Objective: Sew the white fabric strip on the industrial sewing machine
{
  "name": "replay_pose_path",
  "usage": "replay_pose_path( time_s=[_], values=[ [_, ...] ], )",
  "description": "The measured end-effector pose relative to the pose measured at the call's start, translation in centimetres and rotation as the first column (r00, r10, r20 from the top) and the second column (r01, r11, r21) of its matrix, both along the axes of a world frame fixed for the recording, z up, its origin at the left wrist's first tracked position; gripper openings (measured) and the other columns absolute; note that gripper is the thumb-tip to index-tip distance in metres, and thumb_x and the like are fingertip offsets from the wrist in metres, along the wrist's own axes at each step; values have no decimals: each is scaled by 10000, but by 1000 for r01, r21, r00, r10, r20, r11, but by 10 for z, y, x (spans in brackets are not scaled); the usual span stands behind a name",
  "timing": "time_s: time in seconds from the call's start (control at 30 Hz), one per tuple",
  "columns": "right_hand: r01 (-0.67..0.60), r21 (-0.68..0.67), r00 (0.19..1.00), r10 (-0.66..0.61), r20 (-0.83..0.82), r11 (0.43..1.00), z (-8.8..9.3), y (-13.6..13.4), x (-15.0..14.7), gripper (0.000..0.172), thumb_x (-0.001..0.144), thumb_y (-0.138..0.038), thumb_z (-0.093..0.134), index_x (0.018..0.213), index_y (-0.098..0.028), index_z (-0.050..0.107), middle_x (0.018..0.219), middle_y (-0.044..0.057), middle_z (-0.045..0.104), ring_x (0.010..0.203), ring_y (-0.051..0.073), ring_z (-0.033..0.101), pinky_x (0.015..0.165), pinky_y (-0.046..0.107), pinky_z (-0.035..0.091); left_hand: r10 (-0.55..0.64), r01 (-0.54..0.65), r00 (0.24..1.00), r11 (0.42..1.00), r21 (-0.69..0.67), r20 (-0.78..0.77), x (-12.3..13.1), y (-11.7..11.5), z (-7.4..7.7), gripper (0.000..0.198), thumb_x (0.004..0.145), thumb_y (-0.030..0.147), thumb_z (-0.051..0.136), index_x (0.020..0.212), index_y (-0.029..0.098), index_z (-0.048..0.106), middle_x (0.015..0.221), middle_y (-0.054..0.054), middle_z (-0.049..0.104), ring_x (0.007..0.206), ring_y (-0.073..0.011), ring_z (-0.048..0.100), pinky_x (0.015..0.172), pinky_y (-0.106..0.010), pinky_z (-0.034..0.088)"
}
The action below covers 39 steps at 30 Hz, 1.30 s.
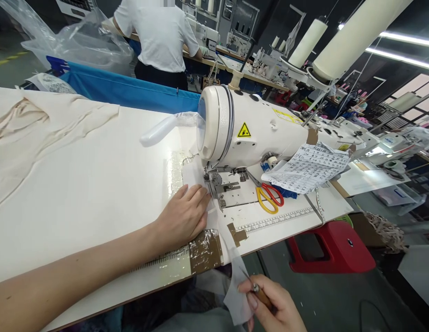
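Observation:
My left hand (183, 213) lies with its fingers flat on a thin white fabric strip (236, 299), just in front of the needle area of a white sewing machine (256, 133). The strip runs from under the machine head, over the table edge and down toward my lap. Below the edge, my right hand (278, 306) is closed around a wooden-handled awl (262, 296). Its thin metal point rests against the strip, and the fingers also seem to pinch the strip's side. Some of the right fingers are hidden behind the fabric.
Red-and-yellow scissors (268, 197) and a written paper sheet (307, 167) lie right of the needle. A ruler tape (277, 220) is stuck along the table. Cream fabric (44, 124) spreads at left. A red stool (334, 249) stands at right; a person in white (157, 37) works behind.

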State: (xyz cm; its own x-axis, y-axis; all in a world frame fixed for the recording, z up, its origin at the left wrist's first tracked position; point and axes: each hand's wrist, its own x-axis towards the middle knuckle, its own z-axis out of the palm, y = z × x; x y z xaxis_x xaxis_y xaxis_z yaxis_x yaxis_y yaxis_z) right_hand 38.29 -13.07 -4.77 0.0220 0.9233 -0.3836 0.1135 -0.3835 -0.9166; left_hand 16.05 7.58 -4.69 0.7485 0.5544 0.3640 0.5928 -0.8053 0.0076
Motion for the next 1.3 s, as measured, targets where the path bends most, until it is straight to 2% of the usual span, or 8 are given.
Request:
replay_pose_path(
  time_s=[0.13,0.47,0.57,0.7,0.8,0.93,1.03,1.3],
  values=[
    [-67,41,998,67,0,997,-4,9,2,418,986,-579,554,1068,-202,713,699,5,558,606,150,638,605,233,473,7,-7,1000,1000,21,7,0,0,-1,403,983,223,376,1233,38,632,1220,-176,617,1179,-323,532,1010,-495,456],
    [-124,160,988,106,114,979,6,38,-14,395,1015,-509,511,1087,-161,684,658,-2,576,586,141,623,602,229,459,-2,0,999,999,36,41,2,3,-3,410,993,238,378,1225,20,638,1231,-180,611,1226,-328,496,1082,-483,409],
    [-116,175,988,95,121,978,5,43,-17,360,1024,-474,509,1117,-170,679,707,-2,594,586,133,645,616,229,473,10,-13,1000,996,88,30,3,4,-1,378,972,218,428,1192,13,657,1120,-173,624,1104,-320,527,1000,-469,452],
    [-36,155,999,32,30,987,4,46,-26,382,1005,-520,547,1135,-185,676,823,10,630,588,129,682,618,230,489,45,-40,999,989,145,-29,4,7,5,305,926,129,491,1136,22,685,974,-145,616,896,-285,528,755,-411,485],
    [89,47,981,-80,-177,995,1,44,-41,469,933,-593,646,1161,-183,668,759,-8,635,646,163,727,664,242,515,54,-43,996,987,155,-65,4,8,8,299,888,32,481,1096,21,695,972,-153,619,886,-281,530,709,-385,478],
    [218,-200,828,-289,-480,955,-6,35,-65,652,752,-628,828,1172,-164,646,743,9,693,676,209,752,676,290,563,29,-22,998,989,144,-49,1,7,9,315,884,57,496,1127,15,691,1018,-170,632,921,-294,541,734,-387,493],
    [278,-270,774,-382,-505,922,-7,29,-76,674,692,-622,876,1125,-152,662,715,1,690,627,194,739,663,297,573,22,-17,999,991,136,-38,-1,5,6,362,898,125,504,1195,2,670,1056,-175,637,963,-305,550,765,-403,502],
    [281,-155,838,-321,-441,947,-3,33,-71,573,799,-603,802,1104,-136,671,721,8,684,603,182,723,648,291,567,59,-53,997,993,110,-52,-2,10,3,417,945,167,427,1268,8,636,1137,-178,626,1046,-302,555,813,-404,503]
  ],
)
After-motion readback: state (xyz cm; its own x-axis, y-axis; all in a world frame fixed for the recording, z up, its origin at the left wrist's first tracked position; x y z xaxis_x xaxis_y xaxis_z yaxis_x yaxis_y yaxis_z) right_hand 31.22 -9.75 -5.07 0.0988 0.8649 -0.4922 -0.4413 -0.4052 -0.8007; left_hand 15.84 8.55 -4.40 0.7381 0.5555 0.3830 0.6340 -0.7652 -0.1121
